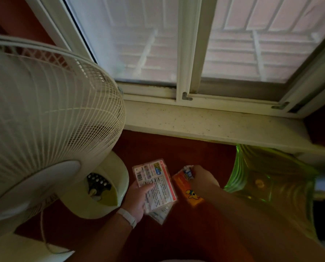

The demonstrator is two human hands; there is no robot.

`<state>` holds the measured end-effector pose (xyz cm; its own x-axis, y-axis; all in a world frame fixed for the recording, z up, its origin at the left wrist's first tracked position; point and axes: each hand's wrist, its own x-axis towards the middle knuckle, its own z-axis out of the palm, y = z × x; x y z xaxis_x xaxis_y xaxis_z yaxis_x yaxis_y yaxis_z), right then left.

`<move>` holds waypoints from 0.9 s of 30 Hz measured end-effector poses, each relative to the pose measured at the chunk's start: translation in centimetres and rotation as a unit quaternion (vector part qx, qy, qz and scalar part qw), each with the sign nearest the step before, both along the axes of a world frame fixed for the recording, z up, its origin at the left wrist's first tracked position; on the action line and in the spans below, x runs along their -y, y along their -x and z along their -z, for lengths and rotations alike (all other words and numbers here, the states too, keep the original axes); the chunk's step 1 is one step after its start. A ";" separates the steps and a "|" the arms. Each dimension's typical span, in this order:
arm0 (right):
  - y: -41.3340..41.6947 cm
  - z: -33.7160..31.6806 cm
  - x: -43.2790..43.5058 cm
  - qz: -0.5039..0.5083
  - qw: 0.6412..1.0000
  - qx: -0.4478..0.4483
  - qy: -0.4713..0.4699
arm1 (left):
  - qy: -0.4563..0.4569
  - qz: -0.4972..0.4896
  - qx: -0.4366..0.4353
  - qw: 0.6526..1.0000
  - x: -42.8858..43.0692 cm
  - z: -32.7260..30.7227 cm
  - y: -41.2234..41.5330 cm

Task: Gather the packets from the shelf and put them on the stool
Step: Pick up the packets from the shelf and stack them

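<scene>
Orange and white packets fill both hands above the dark red floor. Left hand [137,198] grips a stack of white packets [156,184] with printed labels, thumb on top. Right hand [202,178] clutches an orange packet [186,190], just left of the green stool [267,178]. Beside the left hand stands a white fan [50,120].

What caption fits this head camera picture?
Left hand holds white packets, right hand holds orange packet, beside green stool.

Head view, steeply downward, facing window [176,44]
</scene>
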<state>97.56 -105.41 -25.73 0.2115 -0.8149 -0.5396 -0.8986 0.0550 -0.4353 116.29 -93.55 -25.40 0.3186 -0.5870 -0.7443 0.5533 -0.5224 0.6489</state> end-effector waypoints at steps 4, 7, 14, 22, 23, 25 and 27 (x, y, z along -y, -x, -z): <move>0.6 -3.9 -0.8 0.095 0.988 0.119 0.029 | 0.005 -0.031 0.004 0.999 -1.7 -0.6 0.0; 0.1 -6.5 -1.7 0.141 0.970 0.194 0.034 | 0.020 -0.041 0.004 0.999 -2.7 -1.2 0.3; -3.9 -7.7 -6.2 0.118 0.973 0.194 -0.042 | 0.051 -0.049 -0.038 0.997 -3.8 -3.3 1.2; -6.7 -6.8 -9.6 -0.010 0.982 0.184 -0.043 | 0.072 -0.067 -0.015 0.995 -6.3 -2.6 0.6; -6.8 -6.6 -9.8 -0.026 0.982 0.180 -0.045 | 0.075 -0.071 -0.013 0.995 -6.6 -2.4 0.5; -6.9 -6.2 -9.8 -0.049 0.985 0.162 -0.034 | 0.076 -0.081 -0.006 0.994 -7.1 -2.2 0.2; -6.7 -5.5 -9.3 -0.048 0.989 0.139 -0.012 | 0.067 -0.094 0.007 0.993 -7.6 -1.8 -0.4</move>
<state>104.27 -96.15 -20.19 0.4303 -0.7711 -0.4693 -0.7463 -0.0114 -0.6655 116.68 -85.98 -23.62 0.4408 -0.6092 -0.6592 0.6239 -0.3200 0.7130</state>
